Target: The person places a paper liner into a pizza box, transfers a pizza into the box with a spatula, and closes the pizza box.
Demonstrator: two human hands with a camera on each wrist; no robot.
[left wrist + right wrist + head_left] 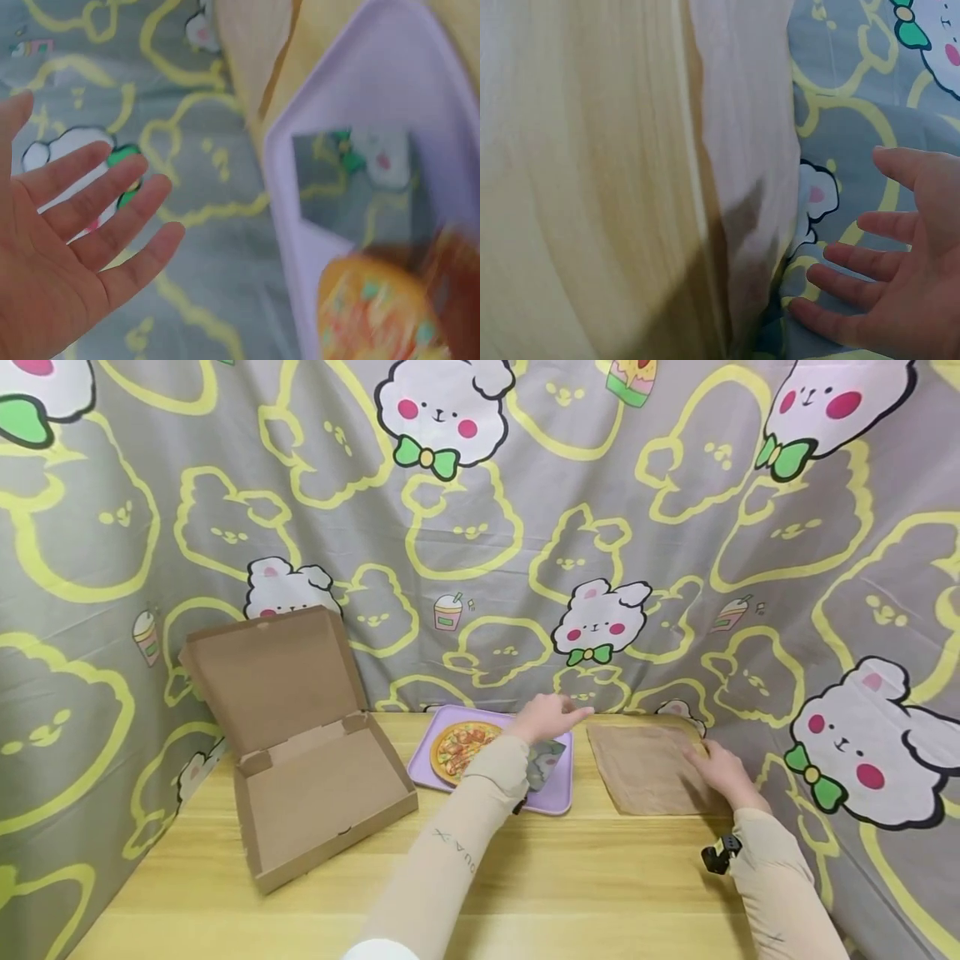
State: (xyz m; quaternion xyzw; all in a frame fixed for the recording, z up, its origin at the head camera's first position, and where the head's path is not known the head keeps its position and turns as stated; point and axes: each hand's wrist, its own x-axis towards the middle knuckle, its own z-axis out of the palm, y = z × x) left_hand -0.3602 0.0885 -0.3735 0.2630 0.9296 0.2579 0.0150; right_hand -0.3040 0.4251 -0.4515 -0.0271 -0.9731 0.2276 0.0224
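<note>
Fingers outstretched, empty, the left hand (546, 718) hovered by a lilac rectangular tray (555, 797) bearing round pizza (457, 747), the right hand (724, 770) by brown cloth (648, 770), above a yellow wood-grain table (600, 877) against grey cartoon-print curtain (487, 531). Only the left-wrist view showed a blurred brown shape (459, 292) beside the mirror-like panel (356, 180).

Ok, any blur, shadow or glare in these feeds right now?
Head: mostly crisp, no strong glare, soft shadows on the table; left wrist: the pizza is blurred, and the mirror-like flat piece reflects the patterned curtain; right wrist: a dark shadow falls across the table and brown sheet.
</note>
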